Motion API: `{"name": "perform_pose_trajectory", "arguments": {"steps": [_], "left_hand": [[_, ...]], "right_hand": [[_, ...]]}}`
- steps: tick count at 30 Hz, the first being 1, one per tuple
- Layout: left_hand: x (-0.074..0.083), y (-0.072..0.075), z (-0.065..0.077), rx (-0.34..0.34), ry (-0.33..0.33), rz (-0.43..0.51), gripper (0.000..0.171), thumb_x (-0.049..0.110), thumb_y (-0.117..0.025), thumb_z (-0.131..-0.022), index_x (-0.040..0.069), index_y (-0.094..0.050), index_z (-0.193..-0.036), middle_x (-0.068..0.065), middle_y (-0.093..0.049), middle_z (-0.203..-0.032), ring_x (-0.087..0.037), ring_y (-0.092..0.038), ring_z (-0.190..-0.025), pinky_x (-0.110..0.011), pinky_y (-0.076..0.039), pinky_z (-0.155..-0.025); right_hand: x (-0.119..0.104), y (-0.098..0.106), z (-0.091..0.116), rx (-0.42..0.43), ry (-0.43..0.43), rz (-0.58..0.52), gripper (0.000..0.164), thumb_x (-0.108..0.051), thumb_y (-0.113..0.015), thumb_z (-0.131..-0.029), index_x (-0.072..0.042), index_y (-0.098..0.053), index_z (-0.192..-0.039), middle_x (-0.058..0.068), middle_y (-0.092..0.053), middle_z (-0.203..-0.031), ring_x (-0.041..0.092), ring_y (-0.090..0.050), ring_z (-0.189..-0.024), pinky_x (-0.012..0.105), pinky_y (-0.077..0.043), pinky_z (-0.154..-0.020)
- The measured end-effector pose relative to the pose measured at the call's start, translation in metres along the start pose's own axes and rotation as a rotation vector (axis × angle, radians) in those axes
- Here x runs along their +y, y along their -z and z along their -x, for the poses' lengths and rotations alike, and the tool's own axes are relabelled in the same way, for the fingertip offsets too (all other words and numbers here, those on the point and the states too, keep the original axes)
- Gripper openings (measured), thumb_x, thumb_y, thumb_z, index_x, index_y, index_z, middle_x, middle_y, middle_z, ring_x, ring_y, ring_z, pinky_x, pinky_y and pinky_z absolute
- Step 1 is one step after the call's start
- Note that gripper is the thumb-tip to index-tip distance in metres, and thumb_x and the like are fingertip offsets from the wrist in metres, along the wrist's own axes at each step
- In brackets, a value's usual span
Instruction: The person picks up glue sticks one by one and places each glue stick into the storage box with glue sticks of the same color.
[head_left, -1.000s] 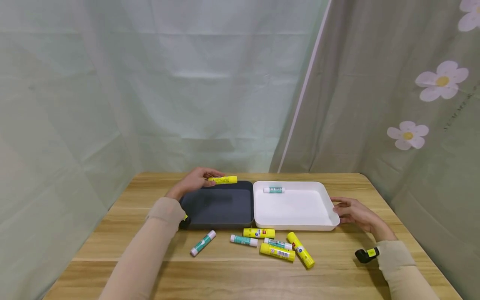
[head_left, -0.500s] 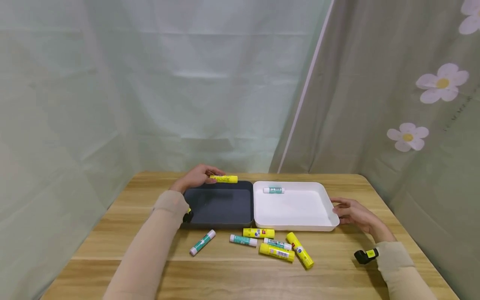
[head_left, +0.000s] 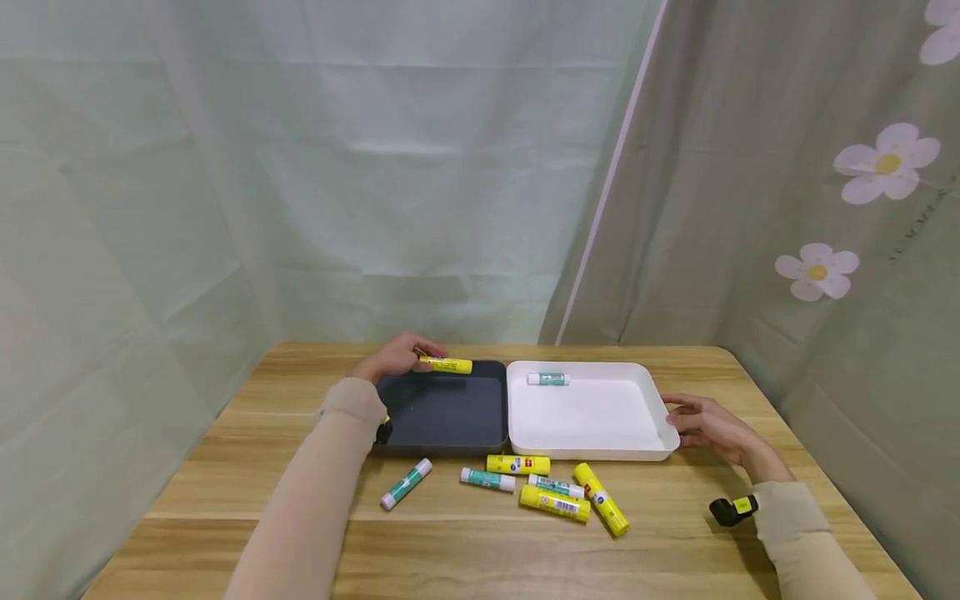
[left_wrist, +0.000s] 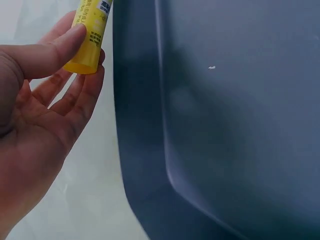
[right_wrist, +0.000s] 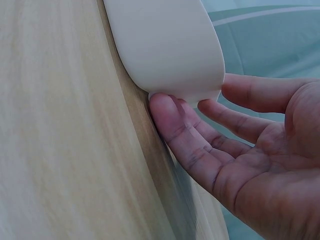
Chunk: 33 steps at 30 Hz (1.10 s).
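Between thumb and fingers, my left hand (head_left: pixel 401 354) pinches a yellow glue stick (left_wrist: pixel 91 37) by one end. The stick lies nearly level, over the back wall of the dark grey tray (head_left: pixel 442 417). At the far right, my right hand (head_left: pixel 708 429) holds the end of the white tray (head_left: pixel 592 408). Its fingertips (right_wrist: pixel 167 112) are at the tray's lower edge by the table, with another digit at the rim. One small green-and-white glue stick (head_left: pixel 548 379) lies in the white tray near its back wall.
In front of the trays on the wooden table (head_left: pixel 420 558) lie yellow glue sticks (head_left: pixel 555 503) and green-and-white glue sticks (head_left: pixel 407 484), two of them crowded together. Both trays stand side by side. A pale curtain (head_left: pixel 420 208) hangs behind the table.
My left hand has moved slightly right, and the yellow glue stick in it has come down a little towards the dark tray. My right hand stays put at the white tray.
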<state>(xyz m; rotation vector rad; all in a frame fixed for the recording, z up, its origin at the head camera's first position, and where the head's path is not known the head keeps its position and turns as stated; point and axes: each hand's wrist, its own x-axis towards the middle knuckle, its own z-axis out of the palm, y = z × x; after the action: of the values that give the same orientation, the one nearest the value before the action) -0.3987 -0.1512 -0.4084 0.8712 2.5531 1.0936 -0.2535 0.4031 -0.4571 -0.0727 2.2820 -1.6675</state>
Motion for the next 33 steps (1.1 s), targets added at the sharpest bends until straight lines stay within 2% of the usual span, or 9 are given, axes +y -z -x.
{"name": "perform_pose_trajectory", "arguments": {"steps": [9, 14, 20, 27, 33], "left_hand": [[-0.004, -0.006, 0.003, -0.01, -0.002, -0.043, 0.037, -0.009, -0.059, -0.096, -0.006, -0.068, -0.132, -0.025, -0.065, -0.135, -0.046, -0.055, -0.13, -0.054, -0.052, -0.101], [-0.008, -0.009, 0.002, -0.019, 0.028, -0.023, 0.037, -0.01, -0.059, -0.097, -0.006, -0.067, -0.133, -0.024, -0.064, -0.138, -0.045, -0.054, -0.133, -0.053, -0.051, -0.103], [-0.015, -0.013, -0.001, -0.017, 0.059, -0.062, 0.036, -0.011, -0.061, -0.096, -0.002, -0.071, -0.13, -0.023, -0.064, -0.138, -0.043, -0.057, -0.131, -0.05, -0.053, -0.101], [-0.007, -0.012, 0.002, -0.017, 0.124, -0.066, 0.037, -0.01, -0.06, -0.099, -0.002, -0.068, -0.134, -0.023, -0.061, -0.142, -0.044, -0.051, -0.136, -0.053, -0.049, -0.106], [-0.003, -0.012, 0.003, -0.019, 0.148, -0.072, 0.038, -0.012, -0.062, -0.096, -0.004, -0.068, -0.133, -0.023, -0.064, -0.138, -0.043, -0.056, -0.131, -0.05, -0.051, -0.104]], "right_hand": [[0.0, -0.001, -0.001, -0.009, 0.004, -0.004, 0.066, -0.006, -0.057, -0.103, 0.014, -0.024, -0.157, 0.013, -0.059, -0.114, 0.02, -0.064, -0.096, 0.034, -0.059, -0.082], [-0.001, -0.001, -0.001, -0.005, -0.001, 0.007, 0.065, -0.007, -0.056, -0.104, 0.013, -0.024, -0.157, 0.016, -0.057, -0.118, 0.021, -0.064, -0.096, 0.034, -0.059, -0.082], [-0.002, -0.002, 0.0, -0.008, -0.003, 0.008, 0.066, -0.008, -0.057, -0.105, 0.013, -0.023, -0.158, 0.018, -0.056, -0.12, 0.02, -0.064, -0.097, 0.034, -0.059, -0.082], [-0.004, -0.003, 0.001, -0.007, -0.005, 0.001, 0.066, -0.007, -0.057, -0.105, 0.012, -0.023, -0.158, 0.016, -0.057, -0.118, 0.019, -0.065, -0.096, 0.034, -0.059, -0.082], [-0.005, -0.003, 0.0, -0.009, -0.007, -0.006, 0.067, -0.009, -0.057, -0.105, 0.012, -0.024, -0.158, 0.016, -0.058, -0.12, 0.02, -0.065, -0.097, 0.034, -0.059, -0.082]]}}
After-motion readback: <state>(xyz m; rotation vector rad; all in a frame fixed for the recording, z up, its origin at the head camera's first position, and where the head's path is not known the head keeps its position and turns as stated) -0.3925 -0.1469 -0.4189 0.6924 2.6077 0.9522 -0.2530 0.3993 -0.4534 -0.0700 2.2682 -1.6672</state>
